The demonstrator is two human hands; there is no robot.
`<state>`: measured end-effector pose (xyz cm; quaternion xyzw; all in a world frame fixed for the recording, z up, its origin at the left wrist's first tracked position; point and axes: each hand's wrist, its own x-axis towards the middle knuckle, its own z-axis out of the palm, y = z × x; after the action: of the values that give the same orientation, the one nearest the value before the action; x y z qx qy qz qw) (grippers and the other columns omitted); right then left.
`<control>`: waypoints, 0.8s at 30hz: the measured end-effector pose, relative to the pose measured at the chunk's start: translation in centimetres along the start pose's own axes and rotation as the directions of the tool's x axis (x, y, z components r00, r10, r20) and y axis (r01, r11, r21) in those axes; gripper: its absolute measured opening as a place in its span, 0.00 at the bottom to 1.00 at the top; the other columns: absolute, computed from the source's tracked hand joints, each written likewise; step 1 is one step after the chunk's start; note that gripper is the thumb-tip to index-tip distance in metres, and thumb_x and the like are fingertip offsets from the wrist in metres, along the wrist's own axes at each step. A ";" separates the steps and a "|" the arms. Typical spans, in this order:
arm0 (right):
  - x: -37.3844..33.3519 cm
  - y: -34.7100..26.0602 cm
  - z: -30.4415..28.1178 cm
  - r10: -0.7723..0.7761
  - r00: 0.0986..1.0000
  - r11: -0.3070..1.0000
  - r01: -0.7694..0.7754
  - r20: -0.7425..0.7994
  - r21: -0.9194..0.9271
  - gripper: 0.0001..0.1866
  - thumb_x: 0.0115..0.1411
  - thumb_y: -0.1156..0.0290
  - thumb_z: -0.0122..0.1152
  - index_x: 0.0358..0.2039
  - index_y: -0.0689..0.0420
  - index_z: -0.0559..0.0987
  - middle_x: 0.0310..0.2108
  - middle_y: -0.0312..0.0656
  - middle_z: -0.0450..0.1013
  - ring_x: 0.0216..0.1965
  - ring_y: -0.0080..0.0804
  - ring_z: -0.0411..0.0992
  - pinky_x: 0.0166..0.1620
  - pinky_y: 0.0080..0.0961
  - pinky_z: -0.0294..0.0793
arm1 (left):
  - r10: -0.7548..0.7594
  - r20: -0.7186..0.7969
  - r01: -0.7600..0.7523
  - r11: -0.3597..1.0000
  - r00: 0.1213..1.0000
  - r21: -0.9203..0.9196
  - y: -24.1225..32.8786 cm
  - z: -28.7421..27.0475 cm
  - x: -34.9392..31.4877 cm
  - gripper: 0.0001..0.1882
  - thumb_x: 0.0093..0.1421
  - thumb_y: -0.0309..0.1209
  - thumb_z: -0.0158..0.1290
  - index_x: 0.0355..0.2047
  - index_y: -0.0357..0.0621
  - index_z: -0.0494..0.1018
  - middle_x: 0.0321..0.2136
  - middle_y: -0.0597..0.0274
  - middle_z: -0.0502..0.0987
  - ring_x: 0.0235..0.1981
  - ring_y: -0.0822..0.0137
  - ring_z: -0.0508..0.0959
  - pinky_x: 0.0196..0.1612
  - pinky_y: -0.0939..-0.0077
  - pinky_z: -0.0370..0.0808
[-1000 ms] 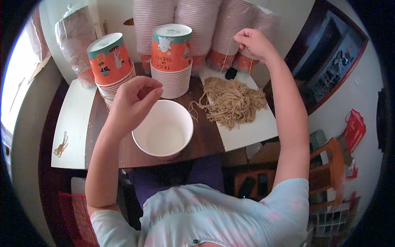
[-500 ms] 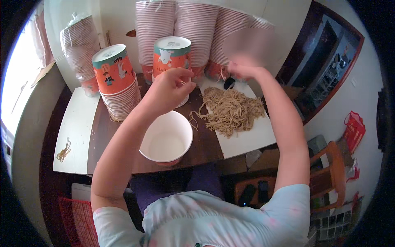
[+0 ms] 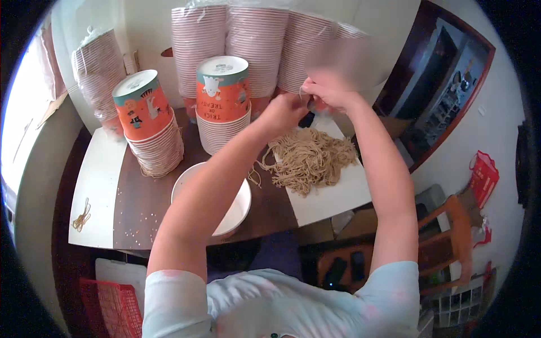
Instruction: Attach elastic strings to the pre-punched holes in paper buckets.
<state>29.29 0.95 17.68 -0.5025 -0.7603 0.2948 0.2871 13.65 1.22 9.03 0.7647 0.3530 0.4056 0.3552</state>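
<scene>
My right grip (image 3: 332, 90) pinches a thin cord (image 3: 301, 91), fingertips together. Left grip (image 3: 282, 114) meets it, fingers bunched; I cannot tell whether they hold the cord too. Tan strand pile (image 3: 313, 160) lies nearer me on the worktop (image 3: 332, 200). White bucket (image 3: 241, 209) sits partly behind my left forearm (image 3: 197, 208); upturned orange bucket stack (image 3: 224, 115) beyond.

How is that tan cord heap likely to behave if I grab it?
The tan cord heap looks floppy, its strands bending and drooping freely. Pulling a few may drag others along, since they cross and loop together. It seems unlikely to roll, slumped low across the white panel.
</scene>
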 end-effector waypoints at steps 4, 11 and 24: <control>-0.5 1.5 -1.8 -0.022 0.997 0.988 0.033 -0.075 0.154 0.05 0.59 0.69 0.58 0.29 0.56 0.76 0.18 0.27 0.66 0.18 0.13 0.61 0.20 0.11 0.60 | -0.183 0.303 0.084 0.946 0.935 0.312 -2.6 0.4 -1.2 0.13 0.58 0.31 0.53 0.38 0.34 0.73 0.27 0.61 0.77 0.22 0.73 0.73 0.27 0.75 0.72; -3.8 -0.9 -0.7 -0.066 0.996 0.992 0.060 0.052 0.109 0.05 0.59 0.69 0.57 0.29 0.57 0.76 0.19 0.26 0.67 0.19 0.11 0.61 0.21 0.12 0.59 | -0.141 0.172 0.109 0.977 0.975 0.186 0.4 -4.1 -5.9 0.15 0.57 0.31 0.56 0.43 0.35 0.72 0.30 0.61 0.77 0.28 0.73 0.75 0.31 0.78 0.74; -11.2 -3.6 2.9 -0.211 0.974 0.909 0.164 0.085 0.384 0.05 0.59 0.70 0.58 0.29 0.58 0.76 0.23 0.25 0.68 0.24 0.10 0.62 0.27 0.11 0.61 | -0.331 0.176 0.371 0.877 0.927 -0.306 6.6 -5.4 -21.5 0.13 0.64 0.37 0.50 0.36 0.40 0.77 0.24 0.71 0.77 0.23 0.82 0.70 0.27 0.86 0.69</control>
<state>28.71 -11.12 16.88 -0.3436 -0.7514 0.4362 0.3565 1.56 -18.54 8.81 0.6391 0.3902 0.3421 0.5676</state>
